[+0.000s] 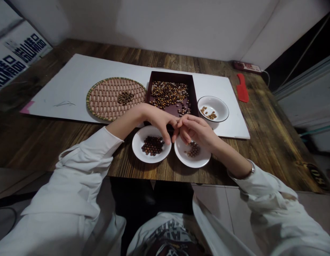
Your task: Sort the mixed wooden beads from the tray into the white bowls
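White sleeves (pixel 82 167) run up from below us to our two bare hands, which meet above the gap between two white dishes. Our left hand (pixel 156 122) curves its fingers (pixel 167 137) downward, half closed. Our right hand (pixel 196 131) draws its fingers (pixel 184 124) into a loose pinch, the tips touching the left fingers. Whether a bead sits between them we cannot tell. Below the hands, the left dish (pixel 139 144) carries a heap of dark round beads (pixel 153 145), and the right dish (pixel 200 160) holds a smaller lot of brown beads (pixel 193 149). Beyond them, a maroon tray (pixel 194 96) has the largest share, mixed light and brown beads (pixel 168 94) spread across its floor. Small lots also lie in a white bowl (pixel 226 113) and on a round woven tray (pixel 101 99). Farther off, on the plank table (pixel 274 142), we see a white board (pixel 60 89), a red plastic scraper (pixel 242 88) and a power strip (pixel 246 66).
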Demonstrator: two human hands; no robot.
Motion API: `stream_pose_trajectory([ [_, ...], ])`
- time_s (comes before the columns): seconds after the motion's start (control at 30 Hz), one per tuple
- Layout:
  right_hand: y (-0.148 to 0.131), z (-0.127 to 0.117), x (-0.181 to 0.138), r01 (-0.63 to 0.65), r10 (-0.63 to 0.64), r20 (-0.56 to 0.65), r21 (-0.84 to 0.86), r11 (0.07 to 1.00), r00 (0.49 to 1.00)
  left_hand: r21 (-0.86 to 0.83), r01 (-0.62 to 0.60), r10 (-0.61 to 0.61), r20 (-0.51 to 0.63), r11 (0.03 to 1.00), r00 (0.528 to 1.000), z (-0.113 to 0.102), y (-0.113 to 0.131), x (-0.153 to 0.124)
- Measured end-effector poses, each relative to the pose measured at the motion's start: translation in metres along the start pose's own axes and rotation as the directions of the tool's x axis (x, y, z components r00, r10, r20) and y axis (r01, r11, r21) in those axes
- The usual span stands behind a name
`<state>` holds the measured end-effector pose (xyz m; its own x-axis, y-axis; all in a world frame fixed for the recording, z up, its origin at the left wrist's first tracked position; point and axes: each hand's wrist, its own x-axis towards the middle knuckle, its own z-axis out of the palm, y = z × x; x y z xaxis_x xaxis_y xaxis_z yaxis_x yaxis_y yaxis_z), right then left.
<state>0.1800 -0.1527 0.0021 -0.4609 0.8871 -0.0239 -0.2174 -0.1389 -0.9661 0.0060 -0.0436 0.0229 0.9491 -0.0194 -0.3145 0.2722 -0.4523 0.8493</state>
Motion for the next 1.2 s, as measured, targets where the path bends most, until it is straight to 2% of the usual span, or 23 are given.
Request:
stream_pose_trajectory([
  [0.27,0.0003,-0.0007,0.0007,0.000,-0.001,-0.004,-0.015,1.000,1.000,-0.009,0.005,-0.005,-0.013,1.000,1.000,0.0011,-0.0017,0.0005],
  [0.6,-0.0001,0.0002,0.0006,-0.002,0.002,-0.011,-0.018,1.000,1.000,0.016,-0.024,0.023,0.035,1.000,0.999,-0.0006,-0.0037,0.0007],
  [0.87,0.0008,-0.0012,0.0009,0.006,-0.006,0.003,-0.011,1.000,1.000,-0.032,-0.014,0.014,-0.005,0.999,1.000,0.0000,-0.0020,0.0013],
  [1.2,0.0007,-0.0006,0.0009,-0.001,0.001,0.001,-0.006,1.000,1.000,-0.024,-0.031,0.031,0.020,0.999,0.999,-0.0020,-0.0037,0.0020],
])
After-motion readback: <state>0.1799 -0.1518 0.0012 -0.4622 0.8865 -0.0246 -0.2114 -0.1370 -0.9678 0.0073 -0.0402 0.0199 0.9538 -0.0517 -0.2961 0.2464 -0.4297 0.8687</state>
